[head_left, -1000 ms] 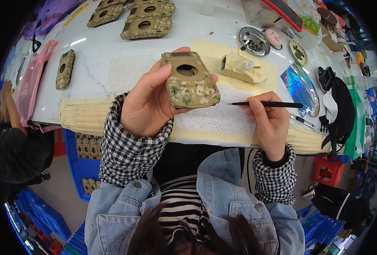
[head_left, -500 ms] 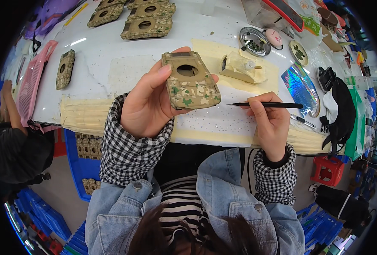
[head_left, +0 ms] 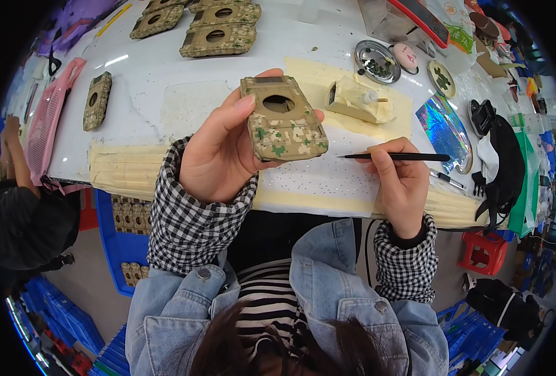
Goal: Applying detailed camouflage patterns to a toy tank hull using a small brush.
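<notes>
My left hand [head_left: 212, 160] is closed around a camouflage-painted model tank hull [head_left: 287, 133], gripping it by the sides, thumb near the round hole in its top. The hull is tilted up above the table. In my right hand [head_left: 403, 182] are slim black tweezers [head_left: 421, 156], pinched between thumb and fingers. Their thin tip points left, just right of the hull's near end and apart from it. Below both hands lies a white sheet [head_left: 319, 183] scattered with tiny shiny specks. Beyond the tweezers rests a pale yellow block [head_left: 358, 103] with a small knob.
More camouflage hulls [head_left: 218, 41] stand at the back, and one [head_left: 97, 101] lies left. A pink basket [head_left: 45, 125] is at the left edge. A metal dish [head_left: 396, 74] of small dark pieces, holographic film [head_left: 438, 125] and a black bag [head_left: 505, 163] occupy the right.
My hands keep hold of the hull and tweezers, with barely any shift. A person in the background at the lower right has moved slightly.
</notes>
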A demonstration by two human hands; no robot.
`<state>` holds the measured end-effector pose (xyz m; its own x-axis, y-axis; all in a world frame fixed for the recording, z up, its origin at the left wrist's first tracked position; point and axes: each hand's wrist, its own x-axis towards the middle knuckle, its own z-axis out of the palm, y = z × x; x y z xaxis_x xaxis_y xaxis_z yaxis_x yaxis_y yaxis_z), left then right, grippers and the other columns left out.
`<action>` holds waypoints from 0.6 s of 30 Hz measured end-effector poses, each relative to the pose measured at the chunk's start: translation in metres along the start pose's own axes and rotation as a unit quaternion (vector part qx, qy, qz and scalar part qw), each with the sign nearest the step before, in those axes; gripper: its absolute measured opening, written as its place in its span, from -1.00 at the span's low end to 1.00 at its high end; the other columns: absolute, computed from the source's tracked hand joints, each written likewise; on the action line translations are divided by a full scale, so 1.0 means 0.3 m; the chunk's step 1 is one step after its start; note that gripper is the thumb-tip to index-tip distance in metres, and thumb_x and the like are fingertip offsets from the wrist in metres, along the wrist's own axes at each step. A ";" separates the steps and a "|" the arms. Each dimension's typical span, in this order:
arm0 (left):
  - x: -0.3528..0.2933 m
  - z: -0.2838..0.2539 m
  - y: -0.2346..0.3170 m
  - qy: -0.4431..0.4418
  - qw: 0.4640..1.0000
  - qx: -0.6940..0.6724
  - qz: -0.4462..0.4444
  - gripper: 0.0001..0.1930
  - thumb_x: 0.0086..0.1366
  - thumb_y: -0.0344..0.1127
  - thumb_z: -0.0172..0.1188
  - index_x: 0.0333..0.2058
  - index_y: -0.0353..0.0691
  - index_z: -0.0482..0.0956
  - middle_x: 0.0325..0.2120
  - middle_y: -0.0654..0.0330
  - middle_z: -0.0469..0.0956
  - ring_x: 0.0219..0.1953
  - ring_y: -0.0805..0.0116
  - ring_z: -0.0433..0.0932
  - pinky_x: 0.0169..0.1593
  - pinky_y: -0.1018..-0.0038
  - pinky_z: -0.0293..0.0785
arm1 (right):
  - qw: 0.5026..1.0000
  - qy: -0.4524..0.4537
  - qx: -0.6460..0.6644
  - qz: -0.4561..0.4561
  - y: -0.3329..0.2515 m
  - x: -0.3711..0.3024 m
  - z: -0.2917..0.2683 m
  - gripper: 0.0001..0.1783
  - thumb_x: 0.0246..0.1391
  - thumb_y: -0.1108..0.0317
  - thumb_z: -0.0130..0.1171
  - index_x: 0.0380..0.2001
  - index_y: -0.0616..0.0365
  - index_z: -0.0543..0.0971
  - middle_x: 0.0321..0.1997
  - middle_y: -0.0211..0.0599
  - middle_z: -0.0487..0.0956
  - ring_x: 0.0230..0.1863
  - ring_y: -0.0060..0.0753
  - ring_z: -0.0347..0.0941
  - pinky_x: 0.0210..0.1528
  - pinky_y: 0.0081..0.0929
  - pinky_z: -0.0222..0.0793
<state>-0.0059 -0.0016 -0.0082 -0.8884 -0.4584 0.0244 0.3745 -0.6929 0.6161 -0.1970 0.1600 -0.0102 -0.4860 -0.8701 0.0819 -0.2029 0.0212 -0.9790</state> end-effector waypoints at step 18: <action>0.001 0.026 -0.001 0.033 0.999 0.013 0.012 -0.45 0.38 -0.19 -0.39 0.25 -0.37 -0.10 0.09 -0.47 0.15 0.13 -0.20 0.29 0.17 0.16 0.33 | 1.000 0.008 -0.009 0.002 0.004 0.002 0.003 -0.88 0.13 0.44 0.11 -0.37 0.31 0.47 -0.46 -0.32 0.57 -0.44 -0.70 0.38 -0.36 -0.74 0.28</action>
<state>-0.0084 0.0027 -0.0022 -0.8597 -0.5106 -0.0122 0.3872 -0.6671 0.6364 -0.1967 0.1591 -0.0115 -0.5001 -0.8622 0.0812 -0.2162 0.0335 -0.9758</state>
